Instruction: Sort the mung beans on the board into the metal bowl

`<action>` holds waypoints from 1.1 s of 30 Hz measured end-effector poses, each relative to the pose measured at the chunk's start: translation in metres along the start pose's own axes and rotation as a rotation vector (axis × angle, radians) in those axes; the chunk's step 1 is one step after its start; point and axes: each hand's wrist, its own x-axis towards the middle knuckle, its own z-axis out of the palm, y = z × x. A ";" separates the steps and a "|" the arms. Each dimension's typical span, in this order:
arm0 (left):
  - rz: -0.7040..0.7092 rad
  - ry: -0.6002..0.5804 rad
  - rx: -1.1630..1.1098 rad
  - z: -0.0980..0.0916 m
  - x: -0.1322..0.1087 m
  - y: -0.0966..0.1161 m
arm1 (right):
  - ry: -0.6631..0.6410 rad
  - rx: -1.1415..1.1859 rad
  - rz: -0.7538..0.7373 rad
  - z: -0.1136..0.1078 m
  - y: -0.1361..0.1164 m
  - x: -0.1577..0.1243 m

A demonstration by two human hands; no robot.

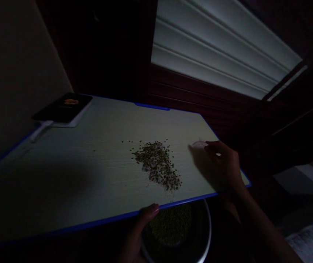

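Overall, the scene is dim, and you work at a pale table (90, 153) with a blue edge, set against a dark wall below a lit shutter (214, 47). At the table's far left corner lies a dark flat device (63, 109) on a white base, with something orange on top; it sits well apart from both of your hands. Nothing stands between your hands and the heap of small greenish-brown grains (158, 164) spread near the middle of the near half of the table.

Your right hand (222, 164) rests on the table just to the right of the heap, fingers curled, with a small pale object (199, 144) at the fingertips; whether you pinch it or merely touch it cannot be told. The heap lies near this hand but apart from it.

Your left hand (142, 223) holds the rim of a round metal bowl (200, 233) just below the table's near edge, thumb against that edge. The bowl holds more of the same grains and sits directly beneath the heap's near end
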 end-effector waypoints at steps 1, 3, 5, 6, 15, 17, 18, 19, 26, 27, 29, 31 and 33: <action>0.008 0.000 -0.028 -0.002 0.002 -0.001 | -0.009 0.007 -0.001 -0.005 0.004 -0.009; 0.027 -0.010 -0.054 -0.006 0.007 -0.004 | -0.046 0.016 -0.006 -0.011 0.010 -0.025; 0.057 -0.016 -0.028 -0.009 0.013 -0.007 | -0.079 0.024 -0.016 -0.013 0.015 -0.032; 0.065 -0.013 -0.011 -0.009 0.016 -0.007 | -0.089 0.029 -0.023 -0.013 0.018 -0.031; 0.175 -0.139 0.011 0.000 0.007 -0.005 | -0.045 0.107 -0.067 -0.002 0.019 0.021; 0.196 -0.153 0.010 -0.002 0.008 -0.006 | -0.074 0.141 -0.102 0.004 0.011 0.028; 0.206 -0.157 0.007 -0.002 0.008 -0.007 | -0.098 0.159 -0.120 0.009 0.005 0.034; 0.213 -0.155 0.005 -0.002 0.009 -0.007 | -0.126 0.178 -0.136 0.015 -0.001 0.041; 0.161 -0.141 -0.009 0.003 0.001 -0.007 | -0.315 0.294 -0.177 0.067 -0.046 0.113; 0.160 -0.134 -0.012 0.004 0.001 -0.007 | -0.345 0.306 -0.175 0.073 -0.050 0.119; 0.160 -0.110 -0.021 0.004 0.001 -0.007 | -0.408 0.326 -0.160 0.082 -0.052 0.127; 0.151 -0.087 -0.032 0.004 0.001 -0.007 | -0.469 0.344 -0.139 0.085 -0.052 0.128; 0.142 -0.081 -0.047 0.005 0.000 -0.006 | -0.533 0.358 -0.120 0.083 -0.049 0.124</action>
